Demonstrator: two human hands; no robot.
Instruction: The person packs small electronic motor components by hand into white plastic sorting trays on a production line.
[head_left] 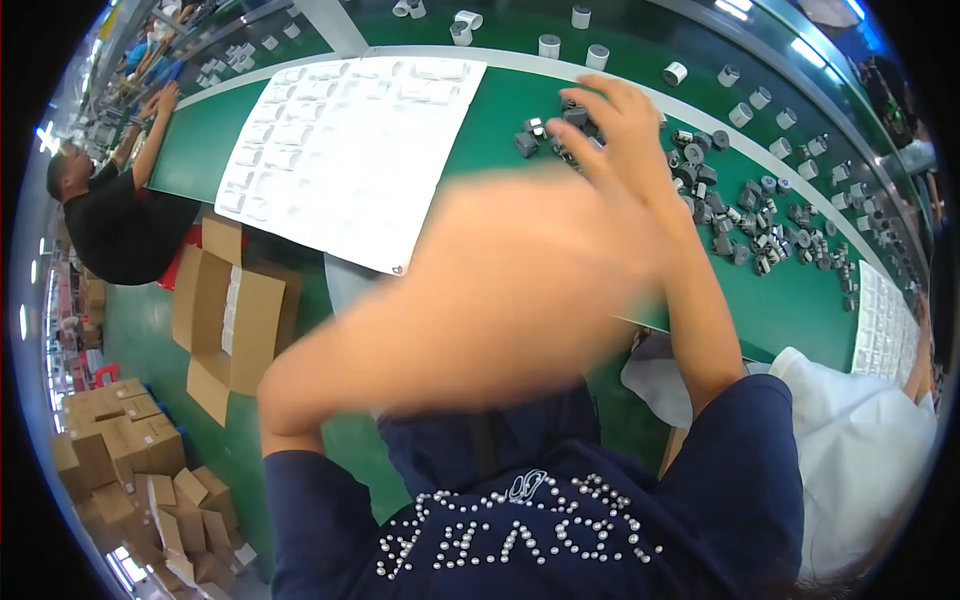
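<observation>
My left hand (pixel 560 260) is raised close to the camera and smeared by motion, so its fingers and anything in them cannot be made out. My right hand (pixel 630 135) reaches over the green work surface (pixel 490 125) with thumb and fingers apart. Beside its fingertips lie a few small dark grey cylindrical parts (pixel 527 143); no part is plainly in its grasp. To the left, a large white moulded tray (pixel 400 145) with rows of shallow pockets lies on the green surface. My left forearm and hand cover the space next to the tray's near right side.
More grey and black parts (pixel 770 240) lie scattered to the right. White-and-grey cylinders (pixel 549 46) stand along the strip beyond the pale rail (pixel 530 66). An open cardboard box (pixel 257 330) stands at lower left, near stacked cartons (pixel 130 440). A co-worker (pixel 120 220) works at far left; another white tray (pixel 880 325) is at right.
</observation>
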